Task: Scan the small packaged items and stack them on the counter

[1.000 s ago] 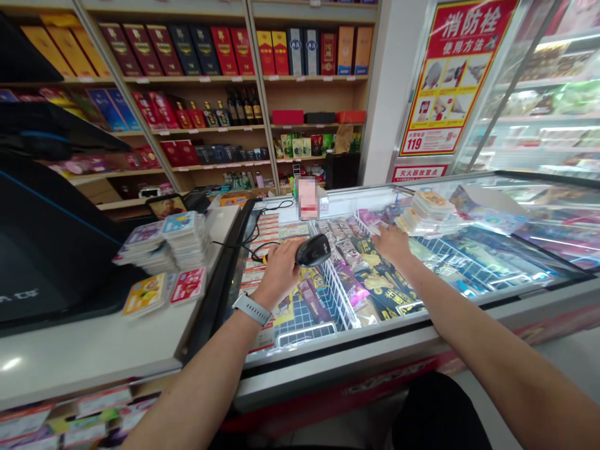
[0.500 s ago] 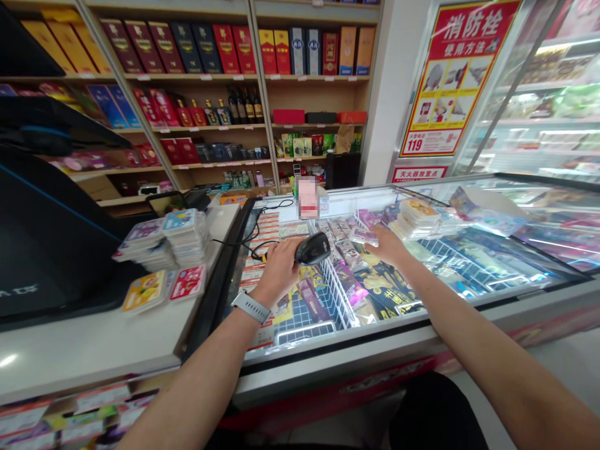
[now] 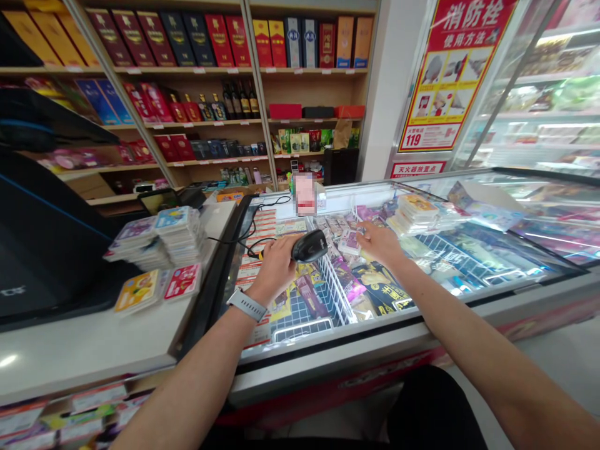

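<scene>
My left hand is wrapped round the handle of a black barcode scanner, whose head points right over the glass-topped freezer. In my right hand is a small flat purple-and-white packet, pinched at its right edge just ahead of the scanner. Right of that hand, a stack of similar flat packets rests on the freezer top. The scanner's black cable loops over the freezer's left end.
On the counter at left stand piled packets, with yellow and red packets in front. A black checkout machine rises beside them. An open carton sits on the freezer's right. Shelves of boxed bottles line the back.
My right hand has drawn the packet slightly left and tilted it so its printed face shows more. The scanner stays nearly in place; the whole view has shifted slightly.
</scene>
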A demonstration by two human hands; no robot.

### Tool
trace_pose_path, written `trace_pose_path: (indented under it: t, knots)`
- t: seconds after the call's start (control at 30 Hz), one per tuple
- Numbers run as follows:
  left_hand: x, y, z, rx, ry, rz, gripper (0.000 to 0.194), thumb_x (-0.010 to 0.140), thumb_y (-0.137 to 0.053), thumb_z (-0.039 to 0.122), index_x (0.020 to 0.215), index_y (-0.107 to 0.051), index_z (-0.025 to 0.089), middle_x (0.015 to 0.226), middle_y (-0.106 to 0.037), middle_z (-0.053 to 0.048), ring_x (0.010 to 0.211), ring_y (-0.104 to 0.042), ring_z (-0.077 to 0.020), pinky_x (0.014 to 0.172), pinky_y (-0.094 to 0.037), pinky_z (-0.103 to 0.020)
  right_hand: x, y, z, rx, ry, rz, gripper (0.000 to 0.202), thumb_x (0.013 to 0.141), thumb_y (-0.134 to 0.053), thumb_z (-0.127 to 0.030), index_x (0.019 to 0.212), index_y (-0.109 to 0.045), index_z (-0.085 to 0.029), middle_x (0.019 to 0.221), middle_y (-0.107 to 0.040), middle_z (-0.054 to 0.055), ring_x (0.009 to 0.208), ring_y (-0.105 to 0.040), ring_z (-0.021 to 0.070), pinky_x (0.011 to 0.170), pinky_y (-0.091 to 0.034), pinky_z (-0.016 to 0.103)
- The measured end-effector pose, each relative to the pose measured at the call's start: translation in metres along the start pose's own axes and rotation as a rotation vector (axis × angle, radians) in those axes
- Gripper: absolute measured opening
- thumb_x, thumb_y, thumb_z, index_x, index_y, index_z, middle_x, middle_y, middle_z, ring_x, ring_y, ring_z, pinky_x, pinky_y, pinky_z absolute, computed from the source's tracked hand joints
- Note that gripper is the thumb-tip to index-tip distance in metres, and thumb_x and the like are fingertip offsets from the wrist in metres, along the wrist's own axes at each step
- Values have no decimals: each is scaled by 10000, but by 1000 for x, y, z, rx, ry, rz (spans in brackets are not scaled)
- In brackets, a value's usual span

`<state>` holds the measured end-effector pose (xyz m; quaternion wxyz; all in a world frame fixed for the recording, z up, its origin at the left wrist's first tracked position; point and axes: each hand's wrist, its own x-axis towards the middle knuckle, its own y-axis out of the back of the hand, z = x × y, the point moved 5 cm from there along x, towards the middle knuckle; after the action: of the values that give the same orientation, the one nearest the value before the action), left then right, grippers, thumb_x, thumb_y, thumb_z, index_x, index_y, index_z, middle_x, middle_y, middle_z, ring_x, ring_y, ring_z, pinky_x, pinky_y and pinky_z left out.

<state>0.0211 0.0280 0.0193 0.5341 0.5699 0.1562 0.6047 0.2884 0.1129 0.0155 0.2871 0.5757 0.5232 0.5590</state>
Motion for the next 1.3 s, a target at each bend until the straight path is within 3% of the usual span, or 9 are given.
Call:
trace_pose_path:
  t: [0.13,0.3,0.43,0.63,0.73,0.87,1.0,1.17,1.3]
  knots:
    - [0,-1,0,8,6,-5,631,772,-524,3,1359,-590,224,1337,-691,-94,1275,-600,-297,1083,-408,-478,10,-13,15,13,215,15,601,845,-454,-68,1427,-578,-154,1419,-657,121,1309,-611,256,1135,-447,396]
    - [-1,-1,2,8,5,-2,637,782,-507,-1,1371,-587,227,1350,-684,-93,1280,-598,-294,1084,-415,-475,20,-40,20,38,427,-129,870,736,-493,-4,1581,-408,-195,1643,-424,94,1545,-340,256,1243,-321,472]
    - [-1,0,2,12,3,-2,631,789,-505,6,1374,-587,228,1341,-688,-94,1272,-606,-296,1082,-422,-475,22,-42,15,-22,434,-159,891,751,-518,-32,1609,-368,-222,1587,-499,101,1501,-405,283,1206,-366,473]
    - [-1,-1,1,12,5,2,663,760,-509,-4,1375,-589,231,1345,-685,-95,1291,-596,-301,1106,-412,-485,11,-25,8,-189,363,-156,604,888,-607,-325,1458,-568,-128,1325,-654,214,1222,-618,363,1072,-465,500]
    - [-1,-1,1,10,9,7,633,775,-508,6,1365,-592,218,1342,-685,-103,1291,-595,-302,1111,-406,-491,7,-21,4,-152,369,-127,592,885,-629,-368,1416,-596,-109,1394,-615,228,1288,-582,374,1100,-448,501]
    - [-1,0,1,18,13,4,622,782,-511,10,1359,-595,225,1344,-685,-101,1285,-599,-301,1095,-416,-488,7,-27,0,-23,428,-153,725,838,-656,-269,1521,-477,-105,1576,-481,203,1462,-450,343,1194,-372,478]
    - [0,0,0,25,14,1,622,783,-516,13,1362,-592,227,1337,-688,-104,1278,-603,-303,1086,-422,-483,7,-31,1,2,419,-186,728,849,-639,-257,1531,-459,-78,1532,-531,214,1406,-518,337,1190,-379,460]
    - [0,-2,-2,26,8,-6,640,764,-518,2,1357,-591,232,1344,-684,-94,1274,-604,-299,1085,-421,-474,6,-26,7,-94,310,-148,737,855,-703,-441,1495,-505,-135,1438,-601,205,1311,-579,365,1111,-450,454]
    - [0,0,-1,28,8,3,632,769,-516,0,1355,-593,222,1316,-697,-93,1265,-609,-294,1088,-420,-461,5,-23,8,-135,260,-171,634,853,-703,-541,1352,-621,-160,1303,-654,194,1221,-617,372,1033,-500,451]
